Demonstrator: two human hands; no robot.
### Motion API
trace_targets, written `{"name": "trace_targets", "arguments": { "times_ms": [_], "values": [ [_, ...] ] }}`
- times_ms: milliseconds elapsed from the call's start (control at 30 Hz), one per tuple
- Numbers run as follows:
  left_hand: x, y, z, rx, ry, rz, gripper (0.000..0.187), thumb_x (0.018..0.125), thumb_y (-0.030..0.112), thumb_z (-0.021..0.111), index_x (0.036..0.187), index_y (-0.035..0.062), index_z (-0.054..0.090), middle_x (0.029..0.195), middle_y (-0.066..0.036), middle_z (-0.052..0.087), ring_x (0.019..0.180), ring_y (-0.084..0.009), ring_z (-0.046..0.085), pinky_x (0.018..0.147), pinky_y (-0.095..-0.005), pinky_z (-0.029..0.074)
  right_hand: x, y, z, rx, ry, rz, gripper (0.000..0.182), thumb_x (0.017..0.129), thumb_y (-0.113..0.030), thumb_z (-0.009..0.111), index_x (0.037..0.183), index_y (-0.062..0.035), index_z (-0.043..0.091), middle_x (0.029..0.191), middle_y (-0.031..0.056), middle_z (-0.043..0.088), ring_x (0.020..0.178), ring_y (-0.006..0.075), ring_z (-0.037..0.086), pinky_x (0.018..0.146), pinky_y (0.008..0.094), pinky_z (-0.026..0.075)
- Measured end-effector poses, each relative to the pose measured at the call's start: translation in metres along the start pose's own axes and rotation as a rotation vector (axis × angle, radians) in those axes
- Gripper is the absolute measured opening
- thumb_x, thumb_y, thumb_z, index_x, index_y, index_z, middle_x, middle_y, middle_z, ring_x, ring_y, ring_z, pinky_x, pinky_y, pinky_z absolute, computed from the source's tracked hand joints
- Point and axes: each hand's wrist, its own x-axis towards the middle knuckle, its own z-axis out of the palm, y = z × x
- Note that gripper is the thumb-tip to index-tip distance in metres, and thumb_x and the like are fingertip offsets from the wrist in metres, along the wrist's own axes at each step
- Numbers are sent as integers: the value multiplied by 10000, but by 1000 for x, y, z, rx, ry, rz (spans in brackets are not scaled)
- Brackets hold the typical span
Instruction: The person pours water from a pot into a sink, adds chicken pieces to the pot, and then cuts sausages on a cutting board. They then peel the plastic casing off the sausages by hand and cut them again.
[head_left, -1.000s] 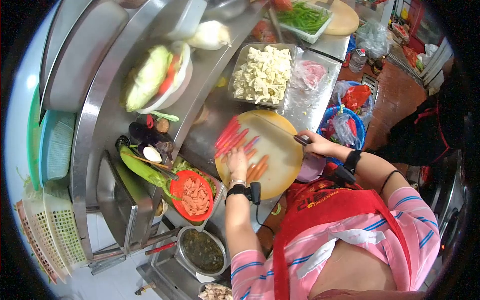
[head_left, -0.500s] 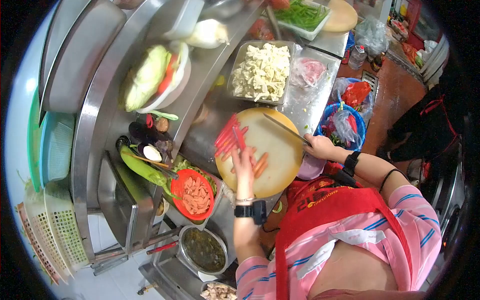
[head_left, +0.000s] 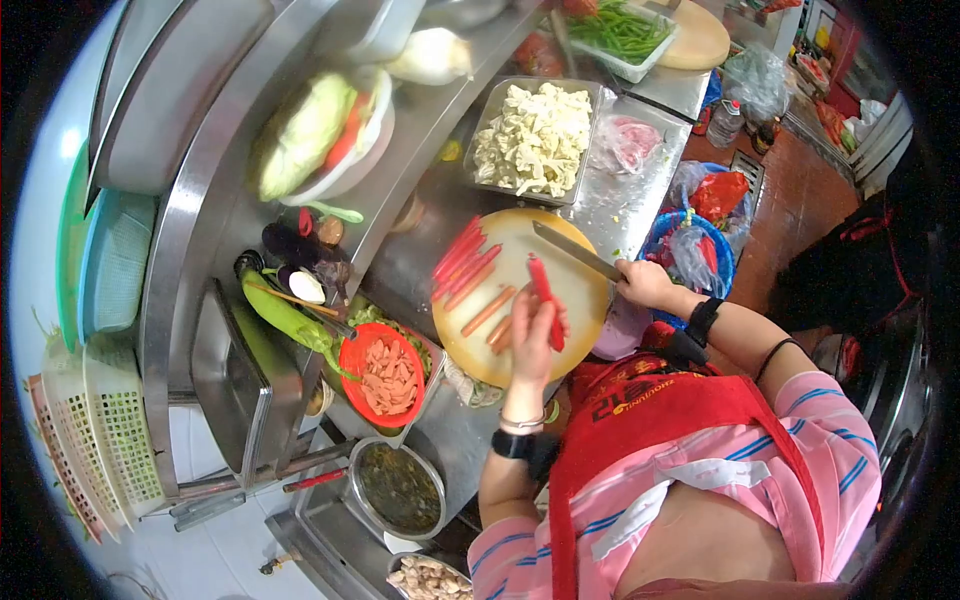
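Note:
My left hand is closed around a red-wrapped sausage above the round cutting board. My right hand grips the handle of a knife, its blade stretching over the right part of the board. Several red-wrapped sausages lie side by side at the board's left edge. Between them and my left hand are peeled brownish sausages, partly covered by my fingers. A red bowl of sliced pink pieces stands left of the board.
Beyond the board sits a tray of cauliflower florets, with a plastic bag of meat beside it. A steel shelf holding vegetables runs along the left. A pot stands at the lower left, and a blue bin is right of the counter.
My left hand has moved right from the row of wrapped sausages, carrying one over the board's middle. More peeled sausages show now. The knife stays in my right hand.

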Motion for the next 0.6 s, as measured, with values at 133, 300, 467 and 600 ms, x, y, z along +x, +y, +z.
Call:
{"name": "trace_targets", "arguments": {
  "times_ms": [133,300,467,600],
  "values": [
    [12,-102,-54,814,202,237,314,850,114,531,1150,49,471,916,-74,549,784,-171,539,682,-315,454,-13,14,-12,13,-41,42,256,702,-186,526,899,-24,532,736,227,587,731,389,582,665,493,454],
    [10,-126,-61,1441,239,365,302,810,120,557,1112,132,542,921,-95,551,841,-279,545,712,-387,439,-35,18,-36,-14,-148,-55,190,708,-156,520,845,-26,529,663,218,560,664,392,564,616,492,444],
    [11,-129,-58,1606,278,514,313,791,122,564,1095,197,572,895,-66,548,826,-270,542,686,-384,432,-46,18,-41,-11,-184,-92,179,713,-153,523,837,-24,531,665,215,562,663,391,564,613,489,444],
    [9,-127,-54,1625,263,468,274,783,124,575,1055,149,593,915,-72,547,851,-278,530,720,-385,428,-48,17,-42,-26,-206,-132,193,716,-153,520,854,-21,543,681,219,572,668,390,569,616,483,448]
  ]
}}
